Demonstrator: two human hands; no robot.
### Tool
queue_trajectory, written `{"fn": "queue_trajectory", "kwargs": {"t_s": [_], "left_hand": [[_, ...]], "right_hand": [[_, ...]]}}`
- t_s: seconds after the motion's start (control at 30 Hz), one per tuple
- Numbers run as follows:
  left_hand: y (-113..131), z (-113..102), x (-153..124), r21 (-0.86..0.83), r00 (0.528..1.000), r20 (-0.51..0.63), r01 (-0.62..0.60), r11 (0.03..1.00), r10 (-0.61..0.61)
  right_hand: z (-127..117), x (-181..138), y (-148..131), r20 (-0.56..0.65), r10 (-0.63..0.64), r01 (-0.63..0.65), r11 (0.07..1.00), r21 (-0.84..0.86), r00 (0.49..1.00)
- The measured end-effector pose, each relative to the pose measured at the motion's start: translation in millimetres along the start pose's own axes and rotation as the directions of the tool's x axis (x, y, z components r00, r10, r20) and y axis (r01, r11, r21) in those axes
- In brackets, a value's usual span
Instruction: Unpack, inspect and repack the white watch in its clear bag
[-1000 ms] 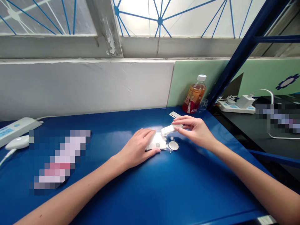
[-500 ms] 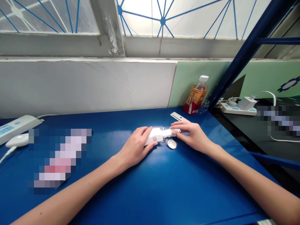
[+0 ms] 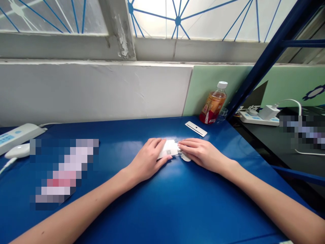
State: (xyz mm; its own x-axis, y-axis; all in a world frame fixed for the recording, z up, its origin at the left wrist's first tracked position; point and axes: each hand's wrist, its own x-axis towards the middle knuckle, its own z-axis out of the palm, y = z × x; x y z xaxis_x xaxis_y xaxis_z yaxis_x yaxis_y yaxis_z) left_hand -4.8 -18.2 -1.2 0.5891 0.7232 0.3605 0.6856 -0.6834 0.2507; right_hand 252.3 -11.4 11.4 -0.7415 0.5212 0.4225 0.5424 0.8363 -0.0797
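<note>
My left hand (image 3: 148, 157) grips a small white box (image 3: 169, 149) with a printed square code, thumb along its near edge and fingers over the far side. At the box's right end, my right hand (image 3: 199, 150) has its fingers pressed together on a small white piece, which they mostly hide. Some clear plastic shows between the hands. A round white disc (image 3: 186, 157) lies partly under the right hand. Behind it, a white strip (image 3: 196, 129) with a dark slot and a small hole rests flat on the blue table (image 3: 162, 203).
A drink bottle (image 3: 212, 103) stands at the back right by a clear cup (image 3: 222, 114) and a blue post. On the left lie a power strip (image 3: 21, 135), a white plug-like device (image 3: 17, 151) and a blurred-out object (image 3: 67, 173). Another power strip (image 3: 259, 118) is beyond the post.
My right hand has moved left toward the box, and the white piece that stuck out is now mostly covered. The disc is partly hidden; the white strip shows fully. My left hand stays put.
</note>
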Motion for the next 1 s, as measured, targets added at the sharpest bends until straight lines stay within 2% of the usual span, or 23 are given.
{"fn": "queue_trajectory", "kwargs": {"t_s": [0.1, 0.23, 0.53, 0.83, 1.0], "left_hand": [[-0.1, 0.3, 0.6, 0.006, 1.0, 0.008, 0.003, 1.0, -0.003], [-0.2, -0.1, 0.9, 0.012, 1.0, 0.024, 0.007, 1.0, -0.007], [-0.5, 1.8, 0.9, -0.005, 1.0, 0.005, 0.001, 1.0, -0.001], [-0.2, 0.7, 1.0, 0.0, 1.0, 0.005, 0.005, 1.0, -0.005], [0.8, 0.2, 1.5, 0.006, 1.0, 0.024, 0.005, 1.0, -0.005]], "right_hand": [[-8.1, 0.0, 4.3, 0.051, -0.045, 0.048, 0.996, -0.069, 0.998], [-14.2, -2.0, 9.5, 0.084, -0.032, 0.039, 0.995, -0.088, 0.996], [-2.3, -2.0, -8.6, 0.123, -0.008, 0.016, 0.998, -0.061, 0.992], [-3.3, -5.3, -5.7, 0.1, 0.056, -0.046, 0.994, -0.103, 0.993], [2.6, -5.3, -12.3, 0.132, 0.055, -0.052, 0.998, -0.02, 0.99]]}}
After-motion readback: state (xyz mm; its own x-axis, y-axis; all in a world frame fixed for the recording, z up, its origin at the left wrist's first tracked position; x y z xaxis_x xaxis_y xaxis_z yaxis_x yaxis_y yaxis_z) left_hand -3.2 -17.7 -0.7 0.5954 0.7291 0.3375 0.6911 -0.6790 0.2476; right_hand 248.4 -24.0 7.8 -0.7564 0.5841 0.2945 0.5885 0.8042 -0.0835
